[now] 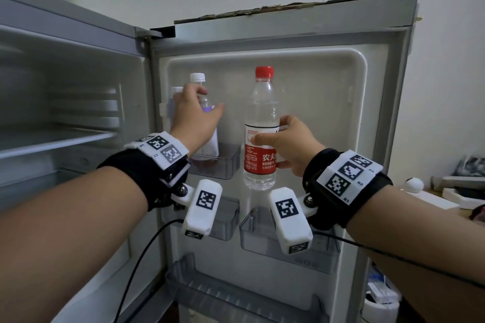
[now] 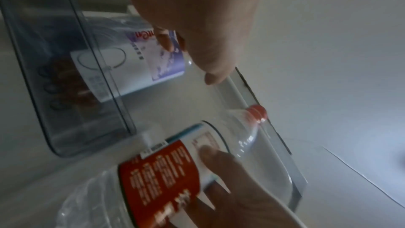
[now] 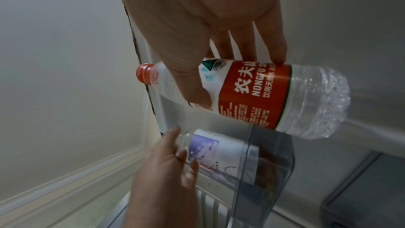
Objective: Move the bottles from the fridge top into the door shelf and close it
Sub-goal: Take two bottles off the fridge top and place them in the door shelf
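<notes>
A clear bottle with a red cap and red label hangs upright in front of the open fridge door's inner face. My right hand grips it round the label. It is to the right of the upper left door bin and outside it. A white-capped bottle with a purple and white label stands in that bin. My left hand is at its shoulder with fingers loosely extended, one fingertip touching the label.
Two lower clear bins and a bottom rail shelf sit on the door. The fridge's open compartment with shelves is at the left. Something brown lies in the upper bin. Cluttered furniture is at the right.
</notes>
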Demonstrator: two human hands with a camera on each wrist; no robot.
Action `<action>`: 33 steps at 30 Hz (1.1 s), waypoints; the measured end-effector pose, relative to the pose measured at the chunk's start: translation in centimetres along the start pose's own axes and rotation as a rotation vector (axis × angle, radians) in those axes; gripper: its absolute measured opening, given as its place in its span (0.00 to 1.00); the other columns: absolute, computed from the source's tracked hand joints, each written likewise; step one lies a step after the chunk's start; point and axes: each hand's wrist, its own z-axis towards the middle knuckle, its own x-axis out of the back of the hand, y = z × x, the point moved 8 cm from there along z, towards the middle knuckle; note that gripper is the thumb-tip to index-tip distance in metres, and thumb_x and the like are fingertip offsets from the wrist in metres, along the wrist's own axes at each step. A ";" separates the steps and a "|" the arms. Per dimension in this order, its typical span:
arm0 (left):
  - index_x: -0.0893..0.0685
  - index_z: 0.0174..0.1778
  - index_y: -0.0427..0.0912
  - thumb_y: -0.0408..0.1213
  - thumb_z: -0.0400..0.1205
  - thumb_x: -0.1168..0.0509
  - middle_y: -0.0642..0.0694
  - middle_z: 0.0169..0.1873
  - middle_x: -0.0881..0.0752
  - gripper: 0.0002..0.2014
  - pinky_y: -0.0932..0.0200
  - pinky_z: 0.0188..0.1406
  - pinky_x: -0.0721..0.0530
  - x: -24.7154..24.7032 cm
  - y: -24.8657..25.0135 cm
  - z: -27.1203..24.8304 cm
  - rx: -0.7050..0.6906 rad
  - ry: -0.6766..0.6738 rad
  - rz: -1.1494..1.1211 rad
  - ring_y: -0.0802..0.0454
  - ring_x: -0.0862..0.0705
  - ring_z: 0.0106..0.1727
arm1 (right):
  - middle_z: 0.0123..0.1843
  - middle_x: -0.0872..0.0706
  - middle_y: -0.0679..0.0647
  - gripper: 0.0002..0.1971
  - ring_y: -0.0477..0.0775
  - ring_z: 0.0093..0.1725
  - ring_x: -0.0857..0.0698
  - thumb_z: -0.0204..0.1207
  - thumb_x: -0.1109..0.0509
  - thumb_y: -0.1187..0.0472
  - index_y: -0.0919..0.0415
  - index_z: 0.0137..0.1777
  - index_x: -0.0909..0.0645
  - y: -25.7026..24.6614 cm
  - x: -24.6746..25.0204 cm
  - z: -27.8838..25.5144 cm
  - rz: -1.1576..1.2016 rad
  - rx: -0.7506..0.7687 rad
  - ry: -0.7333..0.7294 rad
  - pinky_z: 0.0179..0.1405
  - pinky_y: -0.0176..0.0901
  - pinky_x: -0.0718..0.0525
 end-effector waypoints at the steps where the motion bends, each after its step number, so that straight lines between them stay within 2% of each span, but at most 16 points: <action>1: 0.24 0.65 0.43 0.43 0.78 0.28 0.44 0.58 0.25 0.21 0.56 0.58 0.19 -0.6 1.3 -0.7 -0.041 -0.047 -0.033 0.48 0.21 0.55 | 0.43 0.18 0.48 0.26 0.47 0.39 0.17 0.67 0.21 0.68 0.58 0.62 0.28 0.4 0.2 0.0 -0.007 0.000 0.009 0.27 0.42 0.22; 3: 0.25 0.69 0.45 0.46 0.81 0.31 0.46 0.61 0.24 0.22 0.61 0.56 0.18 -2.1 3.0 -2.0 -0.044 -0.176 -0.101 0.54 0.22 0.55 | 0.43 0.19 0.47 0.27 0.46 0.38 0.18 0.67 0.20 0.68 0.58 0.62 0.29 1.2 0.5 0.0 -0.014 -0.001 0.026 0.27 0.40 0.23; 6: 0.31 0.79 0.50 0.50 0.81 0.31 0.47 0.68 0.24 0.30 0.48 0.64 0.16 -4.3 4.3 -3.6 0.044 -0.333 -0.189 0.51 0.21 0.64 | 0.43 0.19 0.47 0.29 0.45 0.39 0.19 0.65 0.20 0.67 0.58 0.64 0.28 2.7 0.8 -0.1 -0.027 -0.014 0.040 0.27 0.39 0.25; 9: 0.37 0.83 0.50 0.49 0.79 0.28 0.45 0.74 0.25 0.37 0.45 0.67 0.18 -6.2 4.6 -4.7 0.114 -0.443 -0.206 0.47 0.22 0.70 | 0.46 0.18 0.49 0.30 0.47 0.41 0.17 0.63 0.19 0.68 0.57 0.64 0.28 4.4 1.0 -0.1 -0.054 -0.026 0.059 0.31 0.40 0.23; 11: 0.36 0.83 0.48 0.48 0.76 0.25 0.45 0.71 0.23 0.41 0.48 0.67 0.19 -7.4 4.1 -5.4 0.153 -0.493 -0.184 0.47 0.20 0.68 | 0.51 0.16 0.52 0.31 0.51 0.45 0.15 0.61 0.19 0.68 0.57 0.62 0.28 5.5 1.0 -0.1 -0.078 -0.027 0.076 0.36 0.43 0.19; 13: 0.33 0.79 0.44 0.44 0.74 0.22 0.47 0.62 0.20 0.39 0.55 0.62 0.20 -8.2 3.3 -6.1 0.191 -0.514 -0.170 0.49 0.19 0.61 | 0.54 0.15 0.55 0.30 0.55 0.49 0.14 0.61 0.18 0.67 0.57 0.60 0.28 6.4 1.1 -0.2 -0.107 -0.024 0.098 0.40 0.46 0.17; 15: 0.28 0.73 0.42 0.41 0.73 0.21 0.47 0.58 0.19 0.35 0.55 0.62 0.20 -9.2 2.5 -6.8 0.211 -0.547 -0.144 0.49 0.18 0.58 | 0.54 0.14 0.55 0.28 0.56 0.50 0.13 0.61 0.19 0.66 0.56 0.58 0.28 7.2 1.2 -0.2 -0.128 -0.025 0.113 0.41 0.46 0.17; 17: 0.25 0.70 0.40 0.40 0.71 0.20 0.44 0.58 0.17 0.32 0.49 0.67 0.19 -9.7 2.1 -7.3 0.201 -0.570 -0.100 0.46 0.16 0.60 | 0.53 0.14 0.54 0.27 0.53 0.47 0.14 0.61 0.19 0.66 0.56 0.57 0.28 8.0 1.3 -0.2 -0.140 -0.029 0.117 0.40 0.45 0.18; 19: 0.24 0.69 0.38 0.41 0.71 0.20 0.45 0.57 0.17 0.32 0.48 0.67 0.19 -9.9 1.9 -7.6 0.180 -0.569 -0.040 0.46 0.16 0.61 | 0.52 0.16 0.53 0.28 0.51 0.44 0.15 0.61 0.18 0.66 0.55 0.57 0.29 8.7 1.3 -0.2 -0.162 -0.035 0.113 0.41 0.45 0.16; 22: 0.23 0.69 0.39 0.43 0.72 0.21 0.45 0.60 0.17 0.32 0.49 0.68 0.20 -10.3 1.7 -8.0 0.159 -0.573 0.034 0.47 0.17 0.62 | 0.55 0.16 0.54 0.31 0.55 0.51 0.14 0.62 0.18 0.62 0.57 0.63 0.30 9.2 1.0 -0.1 -0.242 -0.043 0.092 0.51 0.54 0.13; 24: 0.23 0.69 0.39 0.45 0.71 0.21 0.45 0.62 0.16 0.32 0.49 0.68 0.20 -10.8 1.5 -8.4 0.126 -0.596 0.102 0.47 0.17 0.63 | 0.57 0.15 0.56 0.34 0.58 0.54 0.13 0.62 0.19 0.59 0.58 0.67 0.31 9.4 0.7 0.0 -0.264 -0.048 0.078 0.54 0.59 0.12; 26: 0.23 0.68 0.40 0.47 0.71 0.21 0.45 0.62 0.16 0.32 0.49 0.68 0.20 -11.5 1.1 -9.1 0.104 -0.625 0.161 0.46 0.16 0.63 | 0.56 0.14 0.57 0.33 0.59 0.55 0.12 0.63 0.19 0.59 0.58 0.65 0.31 9.5 0.5 0.2 -0.267 -0.041 0.075 0.53 0.61 0.12; 29: 0.22 0.68 0.40 0.47 0.71 0.22 0.44 0.63 0.15 0.32 0.49 0.67 0.20 -11.8 0.6 -9.7 0.084 -0.622 0.189 0.45 0.16 0.63 | 0.49 0.14 0.52 0.27 0.57 0.53 0.12 0.62 0.18 0.61 0.55 0.58 0.29 10.1 0.6 0.4 -0.241 -0.037 0.084 0.52 0.58 0.11; 33: 0.21 0.69 0.39 0.47 0.73 0.23 0.44 0.63 0.15 0.31 0.51 0.66 0.20 -11.5 0.6 -9.7 0.080 -0.609 0.204 0.45 0.16 0.65 | 0.45 0.15 0.49 0.25 0.57 0.52 0.12 0.62 0.18 0.62 0.54 0.55 0.28 10.5 0.6 0.8 -0.229 -0.045 0.078 0.53 0.59 0.12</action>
